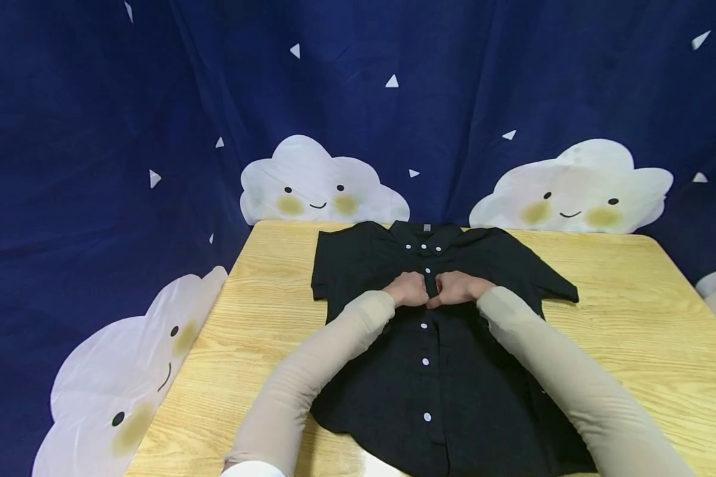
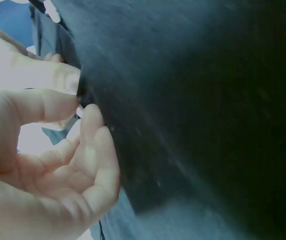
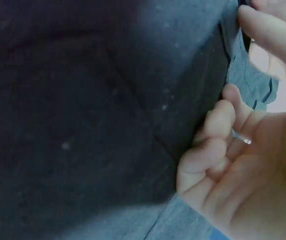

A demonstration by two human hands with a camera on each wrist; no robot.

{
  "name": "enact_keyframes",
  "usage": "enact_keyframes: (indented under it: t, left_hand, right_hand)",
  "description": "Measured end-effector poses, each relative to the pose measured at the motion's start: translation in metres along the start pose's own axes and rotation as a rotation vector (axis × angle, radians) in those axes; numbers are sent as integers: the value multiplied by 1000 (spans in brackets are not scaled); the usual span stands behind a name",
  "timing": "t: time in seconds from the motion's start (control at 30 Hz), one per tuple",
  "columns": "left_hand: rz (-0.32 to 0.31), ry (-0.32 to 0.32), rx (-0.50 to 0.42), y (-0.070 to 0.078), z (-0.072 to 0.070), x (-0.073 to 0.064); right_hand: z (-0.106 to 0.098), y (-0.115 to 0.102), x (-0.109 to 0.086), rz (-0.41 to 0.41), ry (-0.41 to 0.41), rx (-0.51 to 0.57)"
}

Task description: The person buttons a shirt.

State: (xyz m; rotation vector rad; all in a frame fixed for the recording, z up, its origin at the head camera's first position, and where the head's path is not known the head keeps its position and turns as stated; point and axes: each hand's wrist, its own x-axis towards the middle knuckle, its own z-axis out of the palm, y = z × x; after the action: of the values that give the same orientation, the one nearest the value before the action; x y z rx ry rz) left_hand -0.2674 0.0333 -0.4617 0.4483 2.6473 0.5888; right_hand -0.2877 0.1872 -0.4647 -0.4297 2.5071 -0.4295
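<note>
A black short-sleeved button-up shirt [image 1: 370,391] lies front side up, its collar at the far side. White buttons [image 1: 425,362] run down its front. My left hand [image 1: 410,289] and right hand [image 1: 455,288] meet at the chest part of the placket. In the left wrist view, the left thumb and fingers [image 2: 95,130] pinch the placket beside a small white button [image 2: 80,111]. The right fingers [image 3: 215,130] curl on the black cloth edge in the right wrist view. Exactly how the button sits in the buttonhole is hidden.
Under the shirt is a light wooden table [image 1: 620,305]. Behind it and along the left hangs a dark blue curtain [image 1: 358,106] with white cloud [image 1: 316,175] prints. The shirt's hem reaches the near side of the table.
</note>
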Motion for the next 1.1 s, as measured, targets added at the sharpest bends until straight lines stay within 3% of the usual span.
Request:
enact_keyframes:
  t: [0.3,0.53,0.7,0.83,1.1]
  left_hand:
    - [-61,-47,-110,1,-3,6]
    - [-44,-81,-378,-9,-3,8]
    - [-44,-129,-481,-14,-5,10]
    - [-65,-161,-508,-15,-6,12]
    - [-72,-147,-427,-10,-4,10]
  right_hand:
    - [1,-4,2,10,-23,-60]
    - [0,-6,2,11,-30,-27]
    - [-1,-9,0,19,-34,-38]
    - [-2,-14,-3,33,-66,-59]
    - [-1,-25,-8,65,-82,-158]
